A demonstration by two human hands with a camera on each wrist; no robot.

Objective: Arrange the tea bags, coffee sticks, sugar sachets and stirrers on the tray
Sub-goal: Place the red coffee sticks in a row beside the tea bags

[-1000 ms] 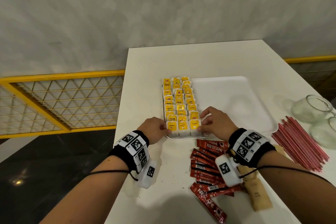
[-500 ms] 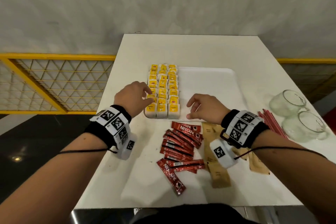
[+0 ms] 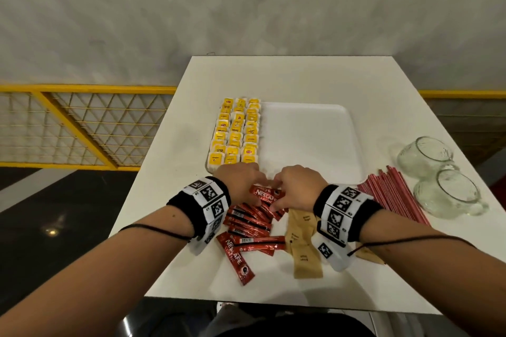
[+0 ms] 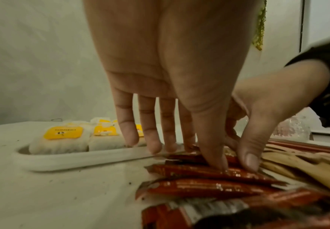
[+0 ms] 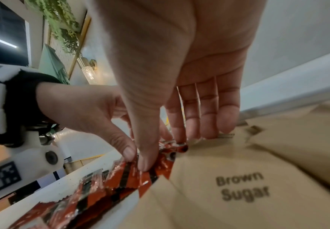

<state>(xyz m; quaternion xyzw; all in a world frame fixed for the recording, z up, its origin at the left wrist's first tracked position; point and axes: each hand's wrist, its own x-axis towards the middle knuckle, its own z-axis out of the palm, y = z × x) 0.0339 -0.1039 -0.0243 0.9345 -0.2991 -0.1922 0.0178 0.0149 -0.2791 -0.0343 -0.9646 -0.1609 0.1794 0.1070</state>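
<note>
Red coffee sticks (image 3: 250, 223) lie in a loose pile on the table just in front of the white tray (image 3: 306, 139). My left hand (image 3: 246, 186) and right hand (image 3: 286, 190) meet over the far end of the pile. Each pinches the top sticks (image 4: 199, 172) between its thumb on the near side and its fingertips on the far side. Yellow-labelled tea bags (image 3: 236, 134) fill three columns on the tray's left side. Brown sugar sachets (image 3: 301, 243) lie right of the sticks, partly under my right wrist. Red stirrers (image 3: 391, 197) lie further right.
Two glass mugs (image 3: 423, 156) (image 3: 449, 194) stand by the table's right edge beyond the stirrers. The table's near edge (image 3: 273, 301) runs just behind the pile. A yellow mesh railing (image 3: 82, 123) stands beyond the left edge.
Both hands have left the near row of tea bags and come back toward me onto the coffee sticks, which they now pinch. The head view has tilted down.
</note>
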